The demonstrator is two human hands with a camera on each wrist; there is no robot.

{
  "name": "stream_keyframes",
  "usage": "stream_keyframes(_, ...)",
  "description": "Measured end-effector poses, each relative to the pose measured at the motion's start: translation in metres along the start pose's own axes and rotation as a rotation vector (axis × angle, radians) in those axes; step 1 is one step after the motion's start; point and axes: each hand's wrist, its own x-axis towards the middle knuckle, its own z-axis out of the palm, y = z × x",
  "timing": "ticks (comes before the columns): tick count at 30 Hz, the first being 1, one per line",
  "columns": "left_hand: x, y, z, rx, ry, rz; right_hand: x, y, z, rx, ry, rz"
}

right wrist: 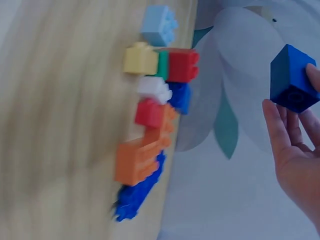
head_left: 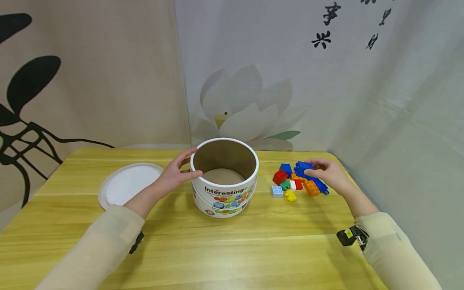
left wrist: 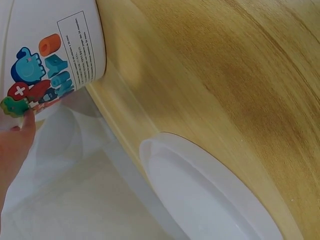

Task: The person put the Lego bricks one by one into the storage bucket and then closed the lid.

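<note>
Sleeves (head_left: 396, 245) cropped, R grip (head_left: 328, 172) pinched w/ blue brick (right wrist: 286, 75), L grip (head_left: 175, 174) spread agst bucket (head_left: 224, 207)

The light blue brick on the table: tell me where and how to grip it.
Pinch the light blue brick by its near and far walls, probably best from above: it sits studs up, its near side is open, and the yellow brick stands close on its right.
</note>
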Motion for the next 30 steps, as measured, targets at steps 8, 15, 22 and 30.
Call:
stream_keyframes(8,-0.001,-0.001,-0.001,-0.024,0.009,-0.011,0.007,-0.040,-0.004,0.005,-0.005,-0.021)
stream_keyframes(15,-0.001,-0.003,-0.002,-0.039,0.013,0.000,0.017,-0.068,0.002,0.094,-0.054,-0.034)
stream_keyframes(22,-0.001,-0.003,-0.001,-0.038,0.018,0.008,0.025,-0.093,0.017,0.154,-0.059,-0.080)
stream_keyframes(30,0.000,-0.002,0.002,-0.026,0.021,0.019,0.035,-0.116,0.036,0.197,-0.093,-0.121)
